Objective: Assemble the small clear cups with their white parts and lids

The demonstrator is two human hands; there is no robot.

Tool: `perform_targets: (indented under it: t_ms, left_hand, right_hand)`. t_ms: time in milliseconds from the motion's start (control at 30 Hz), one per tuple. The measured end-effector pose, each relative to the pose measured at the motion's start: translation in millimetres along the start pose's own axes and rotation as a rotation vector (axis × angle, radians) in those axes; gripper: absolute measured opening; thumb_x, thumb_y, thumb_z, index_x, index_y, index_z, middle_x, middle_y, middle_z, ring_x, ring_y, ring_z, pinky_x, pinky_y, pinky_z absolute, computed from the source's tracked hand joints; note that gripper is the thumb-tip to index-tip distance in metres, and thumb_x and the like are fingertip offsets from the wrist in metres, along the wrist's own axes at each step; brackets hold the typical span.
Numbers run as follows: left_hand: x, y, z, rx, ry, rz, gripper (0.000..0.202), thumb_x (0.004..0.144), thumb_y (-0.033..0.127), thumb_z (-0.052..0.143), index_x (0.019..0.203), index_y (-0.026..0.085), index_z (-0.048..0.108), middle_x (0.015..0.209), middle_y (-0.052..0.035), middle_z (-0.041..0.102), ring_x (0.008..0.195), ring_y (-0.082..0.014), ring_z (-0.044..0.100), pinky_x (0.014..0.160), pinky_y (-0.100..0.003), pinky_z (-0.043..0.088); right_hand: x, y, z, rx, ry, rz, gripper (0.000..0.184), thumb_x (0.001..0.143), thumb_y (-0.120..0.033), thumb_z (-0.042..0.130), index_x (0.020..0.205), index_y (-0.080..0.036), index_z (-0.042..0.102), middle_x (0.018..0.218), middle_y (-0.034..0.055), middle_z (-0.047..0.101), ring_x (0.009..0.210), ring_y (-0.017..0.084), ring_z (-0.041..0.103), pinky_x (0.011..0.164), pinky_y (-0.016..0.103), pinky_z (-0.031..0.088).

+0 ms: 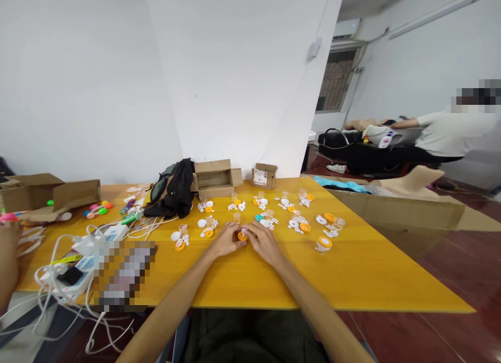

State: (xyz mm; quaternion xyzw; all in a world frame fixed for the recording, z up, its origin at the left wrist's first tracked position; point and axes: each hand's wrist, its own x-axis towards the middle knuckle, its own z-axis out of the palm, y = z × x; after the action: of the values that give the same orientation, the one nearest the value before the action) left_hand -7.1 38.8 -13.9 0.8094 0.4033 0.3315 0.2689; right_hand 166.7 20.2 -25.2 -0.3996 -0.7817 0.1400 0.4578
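My left hand (227,240) is closed around an orange lid (242,237) just above the table. Opposite it, the fingers of my right hand (263,240) pinch a small white piece (244,231) at the top of that lid; its exact shape is too small to tell. Right of my hands stands a clear jar (322,248) with an orange lid and a white centre. Beyond my hands lie several groups of clear cups, white perforated discs and orange rings, such as an orange ring (305,228). One ring is teal (259,217).
Two cardboard boxes (214,181) (264,176) and a black bag (178,193) line the wall. To the left are power strips (94,258) with tangled white cables, a blurred-out phone (127,274) and another person's arm (8,258). A person (450,128) sits at the far right.
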Motion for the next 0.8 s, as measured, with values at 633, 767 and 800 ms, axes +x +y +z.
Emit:
perform_targets:
  t_ms: [633,767,800]
  left_hand:
    - [0.0,6.5,-1.3,0.026,-0.006,0.04,0.011,0.073,0.023,0.07,0.072,0.019,0.06,0.078,-0.0009,0.056,0.082,-0.0204,0.05,0.083,-0.033,0.041]
    - [0.4,7.9,-1.7,0.063,-0.023,0.029,0.012,0.074,0.024,0.069,0.073,0.019,0.059,0.08,-0.0012,0.056,0.084,-0.0206,0.05,0.084,-0.033,0.041]
    - [0.5,8.4,-1.9,0.068,-0.027,0.026,0.012,0.074,0.024,0.069,0.073,0.019,0.058,0.08,-0.0011,0.056,0.084,-0.0205,0.05,0.084,-0.033,0.041]
  right_hand:
    - [-0.3,-0.5,0.3,-0.056,-0.039,-0.119,0.029,0.099,-0.024,0.042,0.105,-0.027,0.071,0.089,0.0055,0.07,0.083,0.022,0.063,0.075,0.033,0.05]
    - [-0.2,2.9,2.1,-0.065,-0.024,-0.149,0.028,0.098,-0.021,0.044,0.105,-0.026,0.071,0.088,0.0055,0.07,0.083,0.021,0.063,0.075,0.032,0.05]
    - [-0.2,3.9,2.7,-0.07,-0.025,-0.155,0.028,0.098,-0.021,0.044,0.106,-0.027,0.071,0.088,0.0054,0.07,0.082,0.021,0.063,0.075,0.032,0.05]
